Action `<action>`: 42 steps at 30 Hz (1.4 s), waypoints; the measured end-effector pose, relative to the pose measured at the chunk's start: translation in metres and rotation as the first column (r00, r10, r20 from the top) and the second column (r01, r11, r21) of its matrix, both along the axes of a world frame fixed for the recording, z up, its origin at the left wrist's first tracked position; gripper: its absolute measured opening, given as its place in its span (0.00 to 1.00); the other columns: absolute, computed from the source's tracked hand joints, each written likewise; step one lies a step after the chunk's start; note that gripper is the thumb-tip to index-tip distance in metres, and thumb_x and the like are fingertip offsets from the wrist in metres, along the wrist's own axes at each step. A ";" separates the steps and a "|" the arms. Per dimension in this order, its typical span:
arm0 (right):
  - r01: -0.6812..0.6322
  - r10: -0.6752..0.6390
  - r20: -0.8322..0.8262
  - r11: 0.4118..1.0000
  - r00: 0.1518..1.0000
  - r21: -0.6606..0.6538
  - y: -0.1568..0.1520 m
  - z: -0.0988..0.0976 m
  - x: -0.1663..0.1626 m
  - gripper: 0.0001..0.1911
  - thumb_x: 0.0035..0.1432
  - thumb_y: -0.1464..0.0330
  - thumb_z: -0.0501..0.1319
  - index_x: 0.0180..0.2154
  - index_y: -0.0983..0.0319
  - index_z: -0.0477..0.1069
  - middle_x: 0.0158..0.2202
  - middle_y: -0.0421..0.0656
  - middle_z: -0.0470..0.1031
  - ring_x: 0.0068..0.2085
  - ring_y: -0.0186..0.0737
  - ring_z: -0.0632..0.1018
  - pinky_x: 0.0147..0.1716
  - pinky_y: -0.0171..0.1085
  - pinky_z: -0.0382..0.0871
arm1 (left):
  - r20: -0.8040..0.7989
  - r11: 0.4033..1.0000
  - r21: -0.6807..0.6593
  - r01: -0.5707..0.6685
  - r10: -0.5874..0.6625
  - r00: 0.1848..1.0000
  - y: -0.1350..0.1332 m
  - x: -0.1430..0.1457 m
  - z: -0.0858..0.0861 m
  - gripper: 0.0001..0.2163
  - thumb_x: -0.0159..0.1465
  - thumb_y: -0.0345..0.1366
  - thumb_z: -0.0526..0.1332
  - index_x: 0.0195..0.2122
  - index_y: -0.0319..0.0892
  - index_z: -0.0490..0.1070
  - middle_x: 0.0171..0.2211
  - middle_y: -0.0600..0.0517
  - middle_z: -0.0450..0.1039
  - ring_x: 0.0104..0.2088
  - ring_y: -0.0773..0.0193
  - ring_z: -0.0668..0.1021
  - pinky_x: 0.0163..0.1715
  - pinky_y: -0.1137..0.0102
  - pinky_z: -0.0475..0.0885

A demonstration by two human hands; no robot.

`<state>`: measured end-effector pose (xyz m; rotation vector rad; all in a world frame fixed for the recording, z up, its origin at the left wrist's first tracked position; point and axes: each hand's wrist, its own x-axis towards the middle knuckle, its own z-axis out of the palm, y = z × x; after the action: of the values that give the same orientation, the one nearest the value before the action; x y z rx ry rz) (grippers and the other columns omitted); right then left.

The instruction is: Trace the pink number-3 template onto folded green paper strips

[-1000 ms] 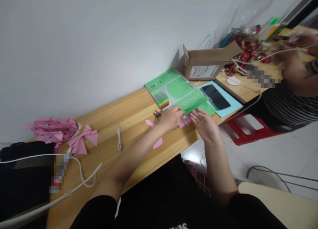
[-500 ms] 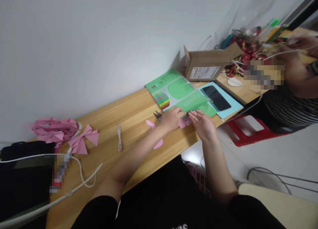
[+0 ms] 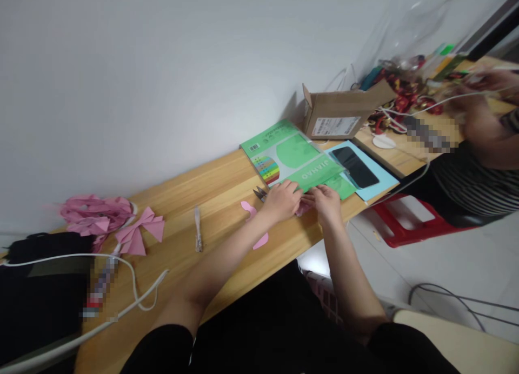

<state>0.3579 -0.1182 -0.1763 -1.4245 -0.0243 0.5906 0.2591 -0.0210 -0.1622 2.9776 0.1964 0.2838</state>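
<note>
A small pink paper piece (image 3: pixel 304 208), partly covered by fingers, lies low over the table. My left hand (image 3: pixel 283 200) is closed on its left side, fingers bent. Facing it, my right hand (image 3: pixel 327 202) pinches the other side. The fingertips of both hands nearly meet at the lower edge of a green paper pack (image 3: pixel 294 152). Beside my left hand are dark-bladed scissors (image 3: pixel 260 193), their handles hidden. A curved pink paper cutout (image 3: pixel 260 241) rests under my left forearm, which covers its middle.
Pink bows (image 3: pixel 141 231) and a pink paper bundle (image 3: pixel 95 214) sit at the left, near a white cable (image 3: pixel 138 298). A phone (image 3: pixel 356 167) lies on light-blue paper (image 3: pixel 383 187). Behind stands an open cardboard box (image 3: pixel 336 112). At the right, another person's arms (image 3: pixel 486 112) are over a second table.
My right hand has turned over from an open palm, and its fingers have closed on the pink paper. My left hand stays at the paper. The view has shifted slightly.
</note>
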 end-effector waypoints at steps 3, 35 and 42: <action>0.020 -0.017 0.080 0.999 0.997 -0.030 0.006 -0.004 0.000 0.16 0.42 0.65 0.67 0.30 0.57 0.61 0.18 0.32 0.68 0.21 0.40 0.78 0.22 0.38 0.77 | -0.022 0.999 0.039 -0.004 0.005 1.000 -0.002 -0.003 0.002 0.11 0.69 0.36 0.61 0.50 0.38 0.71 0.51 0.46 0.72 0.50 0.57 0.76 0.49 0.57 0.75; 0.126 -0.097 0.278 0.988 0.956 -0.088 -0.014 -0.021 0.003 0.40 0.47 0.59 0.64 0.60 0.61 0.54 0.19 0.29 0.68 0.16 0.36 0.72 0.15 0.35 0.69 | -0.042 0.998 -0.058 0.010 -0.012 0.999 -0.004 -0.009 0.006 0.15 0.69 0.34 0.61 0.57 0.38 0.69 0.60 0.44 0.68 0.59 0.54 0.73 0.56 0.54 0.71; 0.139 -0.087 0.295 0.977 0.952 -0.162 -0.020 -0.019 0.032 0.47 0.43 0.65 0.64 0.64 0.66 0.51 0.24 0.34 0.72 0.20 0.41 0.76 0.23 0.42 0.76 | -0.072 0.999 0.041 0.007 -0.004 0.997 0.002 -0.017 -0.001 0.17 0.67 0.26 0.60 0.57 0.39 0.69 0.62 0.43 0.66 0.61 0.53 0.71 0.57 0.56 0.70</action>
<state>0.3904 -0.1379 -0.1958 -1.6687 -0.1202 0.2928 0.2422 -0.0195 -0.1635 3.0314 0.1929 0.1831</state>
